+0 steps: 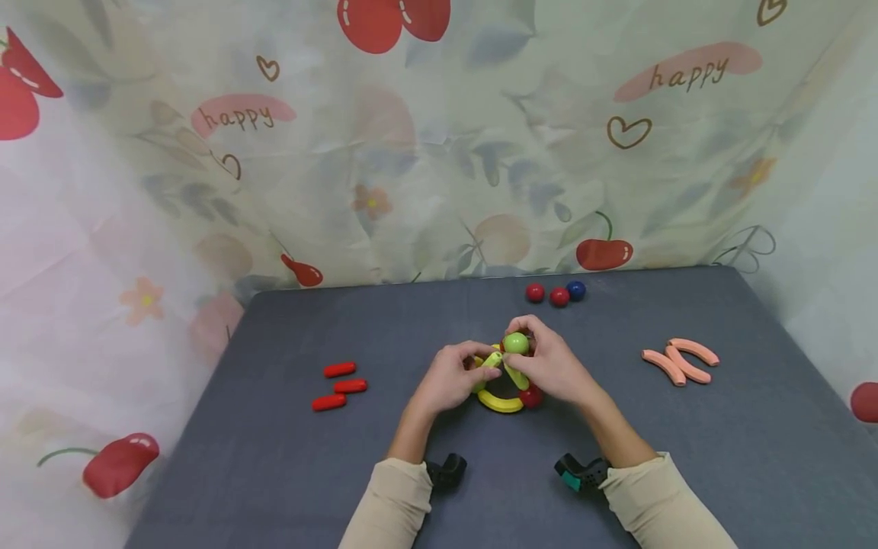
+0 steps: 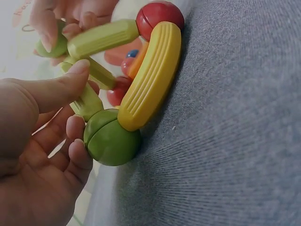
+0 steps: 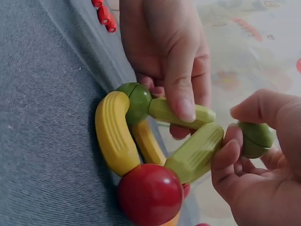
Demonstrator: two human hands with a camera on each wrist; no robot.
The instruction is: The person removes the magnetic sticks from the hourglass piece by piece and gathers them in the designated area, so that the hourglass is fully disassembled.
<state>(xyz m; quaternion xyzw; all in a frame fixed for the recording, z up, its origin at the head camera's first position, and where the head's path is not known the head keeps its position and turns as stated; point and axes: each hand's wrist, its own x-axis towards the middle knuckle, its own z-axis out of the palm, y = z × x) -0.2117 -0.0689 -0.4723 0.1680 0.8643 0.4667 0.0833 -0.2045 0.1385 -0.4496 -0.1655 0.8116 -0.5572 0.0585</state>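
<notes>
two beige sleeves (image 1: 391, 496) are seen at the near edge of the grey felt-like table (image 1: 686, 457), with black wrist mounts beside them. at the table's middle, a toy structure (image 1: 504, 381) of smooth balls and ribbed sticks is held by both hands.

materials and shapes: a curved yellow ribbed piece (image 2: 153, 75) lies flat on the cloth as the base, its long axis running left to right in the head view, its arc bowed toward the near edge. a green ball (image 2: 112, 139) with a seam is joined at its left end, a red ball (image 3: 149, 194) at its right end. two straight, faceted light-green sticks rise from these balls toward the top.

left hand (image 1: 449, 380): one light-green stick (image 3: 181, 113) is pinched between thumb and fingers, closed around it.

right hand (image 1: 549, 366): a second green ball (image 3: 256, 139) is gripped in curled fingers at the top of the structure, at the tip of the other stick (image 3: 195, 153).

left of the structure, three red capsules (image 1: 339, 386) are laid out. right of it, three curved pink pieces (image 1: 679, 361) are grouped. behind it, two red balls and a blue ball (image 1: 576, 290) are lined up, touching.
</notes>
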